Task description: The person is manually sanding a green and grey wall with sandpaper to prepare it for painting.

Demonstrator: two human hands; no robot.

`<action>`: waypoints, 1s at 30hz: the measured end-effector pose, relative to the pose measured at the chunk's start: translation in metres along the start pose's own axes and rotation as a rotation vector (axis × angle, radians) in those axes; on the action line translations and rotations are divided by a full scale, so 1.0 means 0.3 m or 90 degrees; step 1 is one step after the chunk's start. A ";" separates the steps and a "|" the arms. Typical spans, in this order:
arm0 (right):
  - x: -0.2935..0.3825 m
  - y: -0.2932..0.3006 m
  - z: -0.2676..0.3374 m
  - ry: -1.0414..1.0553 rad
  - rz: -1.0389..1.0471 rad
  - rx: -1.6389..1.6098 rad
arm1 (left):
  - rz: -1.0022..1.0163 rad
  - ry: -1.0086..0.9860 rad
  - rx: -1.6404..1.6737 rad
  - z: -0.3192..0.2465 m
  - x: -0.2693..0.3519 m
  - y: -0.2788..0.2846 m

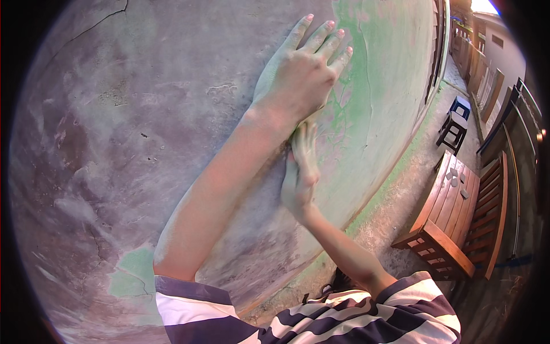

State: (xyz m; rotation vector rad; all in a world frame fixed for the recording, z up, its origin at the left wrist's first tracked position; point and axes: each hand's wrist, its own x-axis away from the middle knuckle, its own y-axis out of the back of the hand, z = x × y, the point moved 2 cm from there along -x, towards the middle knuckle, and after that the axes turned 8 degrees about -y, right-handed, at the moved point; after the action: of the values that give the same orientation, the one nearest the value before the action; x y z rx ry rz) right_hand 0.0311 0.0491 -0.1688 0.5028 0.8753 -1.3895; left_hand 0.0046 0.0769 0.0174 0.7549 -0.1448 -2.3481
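My left hand lies palm-down against a painted wall, its fingers spread a little and nothing visible in them. The wall's paint is mottled purple-grey, with green patches beside my left fingers. Below the left wrist, my right hand rests against the same surface with straight fingers held close together. Its fingertips reach under the left wrist and are partly hidden, as is whatever may lie beneath the palm. Both forearms are bare below the striped shirt's short sleeves.
To the right stands a slatted wooden bench with several small pale blocks on its seat. Beyond it are a dark stool and a blue stool. Thin cracks run through the wall. Dark shutter slats edge its far end.
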 end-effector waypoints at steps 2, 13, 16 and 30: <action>0.152 0.010 -0.006 0.009 0.064 0.039 | -0.016 -0.003 0.036 -0.009 -0.003 -0.004; -0.075 0.021 0.001 -0.088 -0.034 -0.009 | -0.141 -0.021 0.221 0.014 0.001 0.023; 0.008 0.026 0.028 0.117 0.083 0.083 | -0.204 -0.002 0.330 0.027 0.012 0.013; -0.022 0.033 0.029 0.115 0.104 0.053 | -0.125 -0.034 0.550 0.110 0.007 0.142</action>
State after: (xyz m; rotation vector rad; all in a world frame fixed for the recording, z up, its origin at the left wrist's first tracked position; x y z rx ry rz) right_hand 0.0429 0.0482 -0.1602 0.7568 0.9036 -1.2479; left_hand 0.0087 0.0395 0.0560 1.1304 -1.2066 -2.4564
